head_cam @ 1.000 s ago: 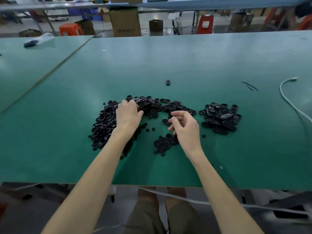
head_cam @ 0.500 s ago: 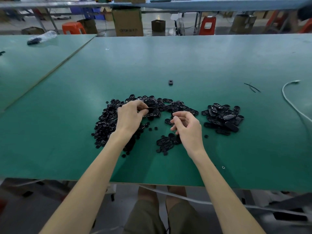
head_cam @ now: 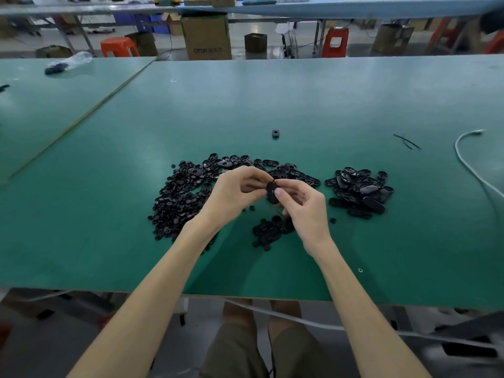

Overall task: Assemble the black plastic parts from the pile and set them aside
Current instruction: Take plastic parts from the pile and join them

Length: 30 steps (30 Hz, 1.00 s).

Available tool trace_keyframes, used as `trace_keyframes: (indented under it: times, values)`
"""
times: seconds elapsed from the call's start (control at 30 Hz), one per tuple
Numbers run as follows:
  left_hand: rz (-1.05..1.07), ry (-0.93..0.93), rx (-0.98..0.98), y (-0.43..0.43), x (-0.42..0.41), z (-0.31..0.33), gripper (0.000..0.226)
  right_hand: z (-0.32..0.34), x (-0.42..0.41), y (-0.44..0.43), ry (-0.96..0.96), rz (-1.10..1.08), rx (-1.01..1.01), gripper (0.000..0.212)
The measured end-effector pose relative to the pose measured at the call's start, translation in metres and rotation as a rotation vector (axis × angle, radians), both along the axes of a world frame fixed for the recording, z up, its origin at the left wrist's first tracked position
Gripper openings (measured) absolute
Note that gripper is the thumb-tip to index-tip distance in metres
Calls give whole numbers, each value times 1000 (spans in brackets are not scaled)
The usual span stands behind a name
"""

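Observation:
A wide pile of small black plastic parts (head_cam: 182,197) lies on the green table (head_cam: 272,99), stretching left and behind my hands. A separate heap of black oval parts (head_cam: 360,190) sits to the right. A small cluster of black parts (head_cam: 268,230) lies just below my hands. My left hand (head_cam: 234,192) and my right hand (head_cam: 302,205) meet above the table. Both pinch one black oval part (head_cam: 271,191) between fingertips and thumbs, and my right thumb lies across it.
A single black part (head_cam: 276,133) lies alone farther back. A white cable (head_cam: 469,165) curves along the right side, with thin black strips (head_cam: 407,141) near it. A clear bag (head_cam: 69,61) rests on the neighbouring table at far left. Boxes and stools stand beyond the table.
My left hand lifted off the pile with a black part and moved right. My right hand rose to meet it, and both now hold the part together.

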<state>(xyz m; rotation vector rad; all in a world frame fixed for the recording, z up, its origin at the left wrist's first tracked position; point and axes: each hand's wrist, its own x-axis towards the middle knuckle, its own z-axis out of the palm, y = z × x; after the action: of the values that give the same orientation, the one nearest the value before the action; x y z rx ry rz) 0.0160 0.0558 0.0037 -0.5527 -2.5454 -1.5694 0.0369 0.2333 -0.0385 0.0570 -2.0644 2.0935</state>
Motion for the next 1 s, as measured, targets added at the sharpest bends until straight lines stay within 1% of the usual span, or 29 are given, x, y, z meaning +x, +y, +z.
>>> trace_keyframes:
  times: [0.07, 0.1, 0.17, 0.2, 0.27, 0.3, 0.4, 0.6, 0.73, 0.77, 0.8, 0.9, 1.0]
  values:
    - [29, -1, -30, -2, 1, 1, 26, 0, 0, 1, 5, -17, -24, 17]
    - [64, 18, -77, -4, 1, 2, 24, 0, 0, 0, 10, -25, -28, 19]
    - [153, 57, -239, -10, -1, 3, 17, 1, 0, 0, 16, -32, -33, 23]
    - [186, 48, -330, -14, -3, 3, 14, 1, 0, 0, 16, -30, -35, 25]
    - [211, -23, -479, -24, -6, 3, 11, 1, 0, -1, 14, -26, -34, 27]
    - [204, -59, -524, -28, -6, 2, 10, 1, 0, -1, 14, -25, -35, 27]
    - [167, -99, -579, -31, -4, 0, 11, 0, -1, -1, 13, -16, -36, 25]
    - [176, -109, -594, -28, -3, 1, 9, -1, 0, -1, 4, -15, -57, 21]
    - [171, -97, -677, -28, -4, 3, 8, 1, 0, -2, -5, -16, -53, 20]
    - [181, -91, -672, -28, -5, 2, 7, 1, 0, -3, -6, -18, -58, 20]
    - [191, -87, -626, -27, -4, 1, 7, 2, 0, -3, -6, -21, -64, 19]
    - [194, -105, -306, -16, -2, 1, 13, 2, 0, -3, -13, -34, -89, 15]
    - [172, -109, 7, 2, 0, -2, 8, 3, 1, -4, -18, -53, -105, 13]
